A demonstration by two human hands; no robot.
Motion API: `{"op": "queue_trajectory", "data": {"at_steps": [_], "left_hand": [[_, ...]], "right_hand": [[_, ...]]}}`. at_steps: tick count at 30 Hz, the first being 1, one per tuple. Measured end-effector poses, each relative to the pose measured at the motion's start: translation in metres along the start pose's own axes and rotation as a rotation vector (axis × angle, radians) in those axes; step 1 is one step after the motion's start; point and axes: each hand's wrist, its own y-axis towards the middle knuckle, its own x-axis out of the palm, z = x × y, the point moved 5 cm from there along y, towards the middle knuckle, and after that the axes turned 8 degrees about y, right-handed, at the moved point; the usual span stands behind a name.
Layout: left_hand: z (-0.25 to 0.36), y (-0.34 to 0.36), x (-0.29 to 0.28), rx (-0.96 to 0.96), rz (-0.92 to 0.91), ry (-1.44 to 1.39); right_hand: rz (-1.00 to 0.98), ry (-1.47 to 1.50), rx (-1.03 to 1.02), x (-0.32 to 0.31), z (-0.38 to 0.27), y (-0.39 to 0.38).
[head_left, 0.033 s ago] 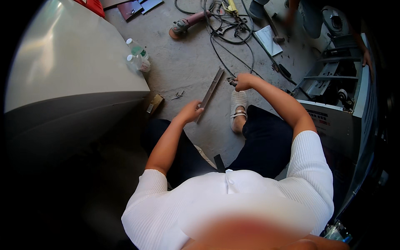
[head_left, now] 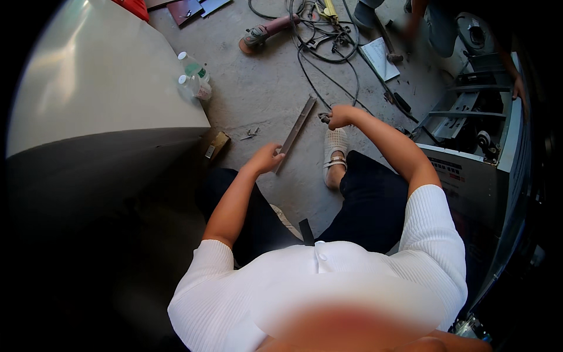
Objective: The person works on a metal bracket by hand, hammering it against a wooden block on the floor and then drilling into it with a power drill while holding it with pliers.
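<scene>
Your left hand (head_left: 263, 158) touches the bar (head_left: 298, 129); grip unclear; right hand (head_left: 341, 117) clasps a tool (head_left: 323, 118). Grinder (head_left: 270, 32) lies beyond.

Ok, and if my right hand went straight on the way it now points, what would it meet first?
Probably the metal bar, toward its far end, though depth is unclear: the right hand may pass above.

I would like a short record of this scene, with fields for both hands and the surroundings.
Left hand: fingers at the metal bar; grip unclear
Right hand: holds a small dark metal piece, kind unclear
Floor ahead: angle grinder, coiled cables, hammer
Left side: two plastic bottles
Right side: open-topped metal housing
</scene>
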Motion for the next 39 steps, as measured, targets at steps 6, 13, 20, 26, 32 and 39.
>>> {"op": "queue_trajectory", "data": {"at_steps": [6, 13, 20, 26, 32, 39], "left_hand": [[-0.033, -0.016, 0.000, -0.223, -0.090, 0.124], [0.006, 0.007, 0.001, -0.181, -0.093, -0.018], [-0.024, 0.009, -0.006, -0.270, -0.036, -0.036], [-0.037, 0.013, -0.017, -0.421, -0.015, -0.048], [-0.035, 0.042, -0.016, -0.490, 0.034, -0.003], [-0.047, 0.078, 0.034, -0.616, 0.045, 0.244]], "right_hand": [[0.213, 0.410, -0.353, 0.010, -0.043, 0.065], [0.213, 0.300, -0.594, 0.070, -0.064, 0.092], [0.437, 0.656, -0.414, 0.032, 0.077, 0.109], [0.942, 0.883, -0.009, -0.023, 0.216, 0.134], [1.163, 0.656, 0.237, -0.086, 0.298, 0.172], [1.347, 0.411, 0.378, -0.159, 0.378, 0.217]]}}
